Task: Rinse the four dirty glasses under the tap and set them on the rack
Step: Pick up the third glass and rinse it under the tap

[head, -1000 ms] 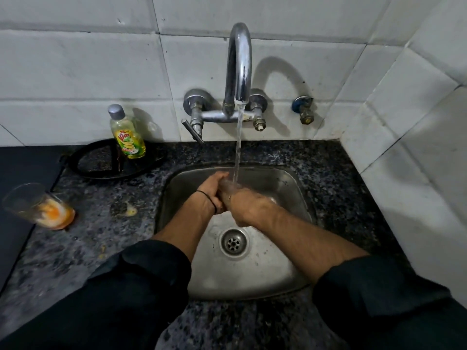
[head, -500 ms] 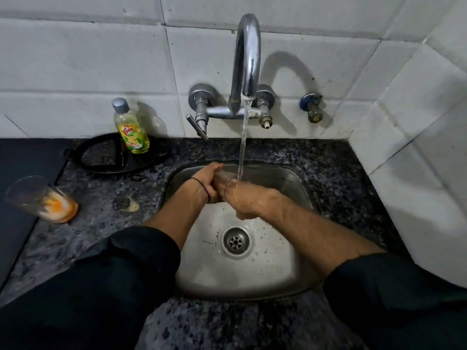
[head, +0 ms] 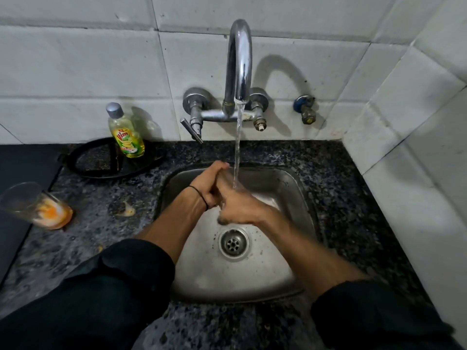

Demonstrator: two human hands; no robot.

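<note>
My left fingers (head: 219, 165) are curling round the glass (head: 228, 176), clamping it at the back of the sink (head: 290, 188). My left hand (head: 208, 184) is doing the holding. My right hand (head: 240, 207) is lying against the glass from the other side, but its fingers are hidden under the back of the hand, so I cannot tell how they are gripping. The glass itself is showing only as a pale blur between my two hands.

The water (head: 237, 147) is falling from the tap (head: 238, 59) and landing right where the hands are meeting. To rinse it well, I am judging that I should be tilting the mouth up into the stream, turning the glass so that every side is getting wet, then tipping it out over the drain (head: 233, 242). Wet glass is slippery and the steel below is hard, so a firm left grip matters.

Further out, a dirty glass (head: 35, 205) is lying tipped on the bench (head: 328, 173) to my left, with orange residue pooling in it and apparently awaiting its turn. A soap bottle (head: 126, 132) is standing on a black ring stand (head: 88, 162) by the wall. No rack that I can plainly name is showing — I am going to have to look for it.
</note>
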